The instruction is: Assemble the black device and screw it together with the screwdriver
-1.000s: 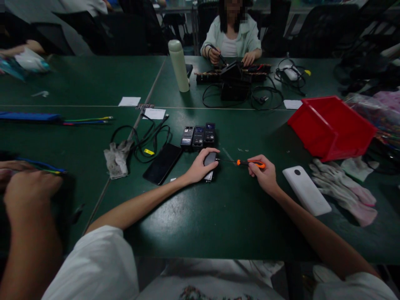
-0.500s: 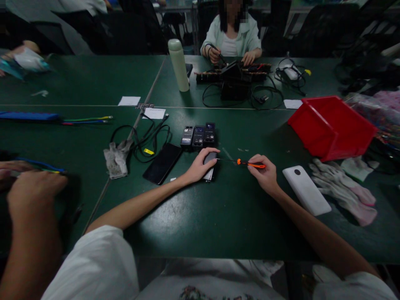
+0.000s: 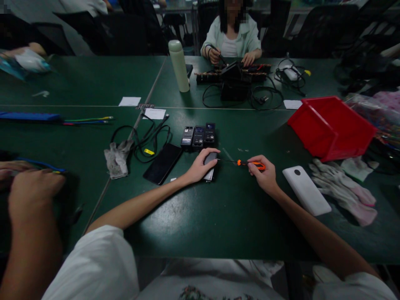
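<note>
My left hand (image 3: 199, 166) is closed around a small dark device with a pale face (image 3: 209, 174), holding it on the green table. My right hand (image 3: 264, 171) grips the orange and black handle of a screwdriver (image 3: 240, 162). The screwdriver lies nearly level, and its thin tip meets the device's right side by my left thumb. Three black modules (image 3: 199, 136) stand side by side just beyond my left hand. A black phone (image 3: 162, 163) lies to the left of it.
A white power bank (image 3: 306, 190), gloves (image 3: 346, 191) and a red bin (image 3: 333, 127) are at the right. Black cable (image 3: 152, 135) and a grey glove (image 3: 117, 160) lie left. Another person's hands (image 3: 34, 187) work at far left; a bottle (image 3: 179, 66) stands beyond.
The screwdriver's handle has turned in my right hand, and the fingers have shifted slightly on it. My left hand and the device look unmoved.
</note>
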Demonstrator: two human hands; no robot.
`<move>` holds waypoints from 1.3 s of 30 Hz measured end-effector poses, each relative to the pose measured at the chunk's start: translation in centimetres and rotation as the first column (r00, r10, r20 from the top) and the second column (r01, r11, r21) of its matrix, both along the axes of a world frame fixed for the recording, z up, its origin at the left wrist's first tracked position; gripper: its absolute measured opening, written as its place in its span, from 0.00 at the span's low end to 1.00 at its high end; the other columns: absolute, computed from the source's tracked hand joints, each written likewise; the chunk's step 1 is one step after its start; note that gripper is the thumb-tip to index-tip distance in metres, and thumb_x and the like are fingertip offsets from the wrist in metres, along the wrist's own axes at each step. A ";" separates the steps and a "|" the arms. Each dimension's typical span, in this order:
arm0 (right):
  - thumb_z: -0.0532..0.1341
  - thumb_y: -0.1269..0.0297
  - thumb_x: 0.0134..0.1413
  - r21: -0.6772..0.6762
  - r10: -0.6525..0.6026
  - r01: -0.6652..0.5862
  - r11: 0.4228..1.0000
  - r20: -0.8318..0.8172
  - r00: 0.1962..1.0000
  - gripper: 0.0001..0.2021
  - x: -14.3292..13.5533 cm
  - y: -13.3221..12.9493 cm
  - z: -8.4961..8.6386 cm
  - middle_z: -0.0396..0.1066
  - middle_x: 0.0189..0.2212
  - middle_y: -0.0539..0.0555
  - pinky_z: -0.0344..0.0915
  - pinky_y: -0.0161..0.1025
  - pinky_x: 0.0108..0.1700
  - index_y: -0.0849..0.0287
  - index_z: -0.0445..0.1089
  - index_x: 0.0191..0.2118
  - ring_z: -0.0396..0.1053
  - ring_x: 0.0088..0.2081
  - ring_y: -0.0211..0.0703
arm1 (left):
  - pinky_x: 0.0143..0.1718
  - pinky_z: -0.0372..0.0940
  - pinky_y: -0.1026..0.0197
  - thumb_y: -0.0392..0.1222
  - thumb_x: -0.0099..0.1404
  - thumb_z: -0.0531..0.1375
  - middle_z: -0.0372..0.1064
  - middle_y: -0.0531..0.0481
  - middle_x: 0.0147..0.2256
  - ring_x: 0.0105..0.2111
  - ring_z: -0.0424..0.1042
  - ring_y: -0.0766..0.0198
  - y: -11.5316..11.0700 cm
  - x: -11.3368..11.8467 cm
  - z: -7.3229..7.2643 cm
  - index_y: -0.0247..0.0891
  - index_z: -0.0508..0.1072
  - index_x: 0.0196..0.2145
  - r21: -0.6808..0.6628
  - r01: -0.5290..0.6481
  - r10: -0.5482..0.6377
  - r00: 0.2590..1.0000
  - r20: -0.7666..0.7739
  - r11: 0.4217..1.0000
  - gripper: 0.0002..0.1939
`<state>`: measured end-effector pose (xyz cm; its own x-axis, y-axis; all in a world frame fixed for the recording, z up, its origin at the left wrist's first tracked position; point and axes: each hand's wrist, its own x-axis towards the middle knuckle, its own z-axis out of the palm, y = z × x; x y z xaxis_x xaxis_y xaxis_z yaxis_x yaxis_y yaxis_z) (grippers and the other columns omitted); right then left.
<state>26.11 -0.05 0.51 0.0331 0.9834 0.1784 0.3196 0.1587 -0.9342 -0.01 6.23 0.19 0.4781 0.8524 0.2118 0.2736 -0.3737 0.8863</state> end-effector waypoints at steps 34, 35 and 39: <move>0.62 0.59 0.56 0.015 -0.036 0.036 0.999 -0.010 0.999 0.09 -0.1 -0.2 -0.1 0.68 0.29 0.50 0.65 0.38 0.29 0.57 0.69 0.40 0.67 0.27 0.38 | 0.57 0.57 0.53 0.47 0.67 0.54 0.65 0.47 0.49 0.50 0.65 0.57 -0.1 -0.1 0.2 0.41 0.67 0.52 -0.003 -0.001 0.001 1.000 -0.006 1.000 0.18; 0.62 0.59 0.56 0.013 -0.036 0.036 0.999 -0.009 0.999 0.09 -0.1 -0.2 -0.1 0.68 0.29 0.50 0.65 0.38 0.29 0.57 0.69 0.40 0.67 0.26 0.38 | 0.57 0.57 0.53 0.47 0.67 0.54 0.65 0.47 0.49 0.50 0.65 0.57 -0.1 -0.1 0.1 0.41 0.66 0.52 -0.003 -0.001 0.001 1.000 -0.004 1.000 0.18; 0.62 0.58 0.56 0.003 -0.035 0.035 0.999 -0.014 0.999 0.10 -0.2 -0.2 -0.1 0.68 0.29 0.50 0.66 0.38 0.29 0.58 0.69 0.40 0.67 0.26 0.38 | 0.57 0.57 0.53 0.48 0.67 0.54 0.65 0.47 0.50 0.50 0.65 0.57 -0.1 -0.1 0.2 0.40 0.66 0.52 0.004 0.005 -0.005 1.000 0.000 1.000 0.18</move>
<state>25.91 -0.21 0.43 0.0699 0.9809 0.1813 0.3119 0.1512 -0.9380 -0.10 6.18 0.36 0.4823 0.8493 0.2147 0.2721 -0.3783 0.8848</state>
